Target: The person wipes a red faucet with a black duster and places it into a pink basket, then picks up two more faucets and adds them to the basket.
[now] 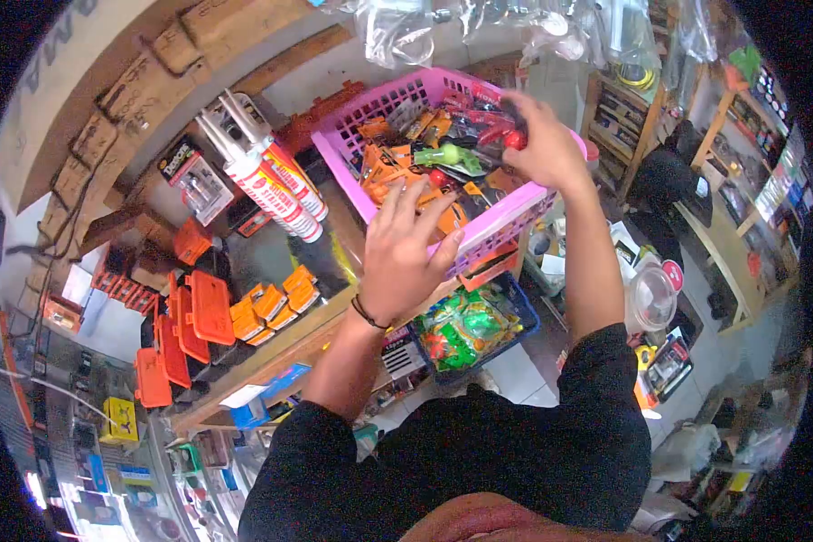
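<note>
A pink plastic basket [506, 215] with slotted sides is filled with small packaged goods, among them orange-and-black packets [387, 172] and a green item on a card [450, 157]. My left hand [405, 257], with a dark band at the wrist, reaches over the near rim. Its fingers are spread on the orange packets. At the basket's right side, my right hand [546, 144] is curled over the contents, beside a small red round piece [515, 140]. What its fingers close on is dark and partly hidden, so I cannot make it out.
Left of the basket, white-and-red sealant cartridges [275, 185] stand by a blister pack [195, 183]. Orange plastic cases [210, 307] and small orange boxes [275, 303] line the counter. Below sits a dark blue crate [531, 316] of green packets. Plastic bags [506, 27] hang overhead.
</note>
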Available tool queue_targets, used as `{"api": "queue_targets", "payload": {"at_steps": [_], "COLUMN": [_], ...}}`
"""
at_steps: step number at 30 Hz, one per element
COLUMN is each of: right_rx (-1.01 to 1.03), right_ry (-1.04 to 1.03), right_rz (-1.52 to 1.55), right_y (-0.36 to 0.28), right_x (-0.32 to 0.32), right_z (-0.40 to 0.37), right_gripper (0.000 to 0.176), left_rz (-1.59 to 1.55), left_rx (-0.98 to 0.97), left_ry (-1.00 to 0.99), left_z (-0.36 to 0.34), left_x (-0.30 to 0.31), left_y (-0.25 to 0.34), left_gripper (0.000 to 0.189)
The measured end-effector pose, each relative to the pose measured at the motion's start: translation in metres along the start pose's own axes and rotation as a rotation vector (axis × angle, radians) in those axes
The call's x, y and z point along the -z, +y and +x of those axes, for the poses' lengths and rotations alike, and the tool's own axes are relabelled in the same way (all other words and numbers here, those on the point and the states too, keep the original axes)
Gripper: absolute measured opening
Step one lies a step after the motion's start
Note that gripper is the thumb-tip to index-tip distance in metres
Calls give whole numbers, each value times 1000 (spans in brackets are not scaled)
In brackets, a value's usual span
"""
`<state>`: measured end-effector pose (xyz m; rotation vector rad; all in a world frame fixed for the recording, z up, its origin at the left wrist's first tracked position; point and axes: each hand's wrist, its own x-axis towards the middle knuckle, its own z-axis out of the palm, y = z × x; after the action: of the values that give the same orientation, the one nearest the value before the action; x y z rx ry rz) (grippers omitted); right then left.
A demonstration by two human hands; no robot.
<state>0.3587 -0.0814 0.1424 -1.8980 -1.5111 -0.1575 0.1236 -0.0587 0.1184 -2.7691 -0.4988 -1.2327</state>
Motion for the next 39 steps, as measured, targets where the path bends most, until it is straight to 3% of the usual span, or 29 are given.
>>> {"api": "queue_targets", "payload": {"at_steps": [2, 5, 7, 9, 10, 11, 12, 13, 14, 15, 17, 19, 21, 23, 24, 26, 28, 29, 30, 33, 35, 37, 39], "right_rx": [212, 160, 221, 337, 283, 410, 381, 592, 631, 593, 275, 144, 251, 15, -37, -432, -583, -662, -722, -605, -598, -376, -524], "right_ry": [358, 668, 669, 644, 613, 416, 186, 190, 68, 48, -15, -234, -598, -713, -642, -511, -680, -827, -835, -845, -744, -800, -843], "right_rz": [205, 447, 776, 911, 924, 1143, 1346, 1190, 1037, 903, 899, 715, 716, 900, 967, 967, 990, 1130, 1183, 1222, 1336, 1609, 1747], "right_y": [2, -9, -36, -68, -89, -99, -93, -103, -99, -104, -104, -118, -134, -131, -119, -133, -143, -146, -168, -192, -201, -195, -186], "right_x": [-3, -2, 2, -9, -20, -33, -57, -79, -98, -125, -188, -221, -235, -240, -250, -246, -261, -273, -276, -314, -326, -337, -327], "right_z": [-1, -23, -63, -117, -147, -183, -218, -243, -272, -308, -382, -428, -443, -437, -421, -368, -314, -292, -279, -255, -263, -305, -392], "right_gripper": [72, 72, 69, 69, 67, 70, 75, 78, 76, 73, 71, 70, 61, 55, 49, 47, 67, 69, 63, 54, 35, 29, 21], "left_rz": [32, 60, 60, -500, -503, -734, -961, -957, -1113, -1277, -1243, -1974, -1837, -1760, -1757, -1731, -1674, -1719, -1738, -1773, -1796, -1724, -1707], "left_rx": [17, 25, 28, 115, 126, 221, 316, 333, 345, 380, 492, 1064, 1353, 1545, 1501, 1456, 1487, 1457, 1438, 1411, 1399, 1539, 1507], "left_ry": [-33, -62, -127, 29, 41, 117, 198, 211, 61, -111, -148, -74, 143, 257, 303, 383, 412, 424, 442, 533, 590, 586, 514], "left_z": [-14, -38, -62, -102, -123, -147, -172, -197, -225, -264, -355, -435, -493, -554, -572, -599, -626, -635, -638, -635, -639, -654, -682], "left_x": [3, 15, 30, 35, 35, 33, 29, 24, 18, 12, -10, -22, -7, 15, 32, 53, 61, 63, 67, 75, 70, 47, 20], "left_y": [1, 18, 37, 51, 59, 67, 70, 70, 67, 68, 72, 80, 89, 92, 95, 94, 93, 91, 93, 104, 108, 114, 108], "left_gripper": [38, 43, 46, 50, 50, 54, 57, 57, 59, 61, 49, 43, 39, 36, 36, 38, 45, 46, 45, 40, 36, 28, 24]}}
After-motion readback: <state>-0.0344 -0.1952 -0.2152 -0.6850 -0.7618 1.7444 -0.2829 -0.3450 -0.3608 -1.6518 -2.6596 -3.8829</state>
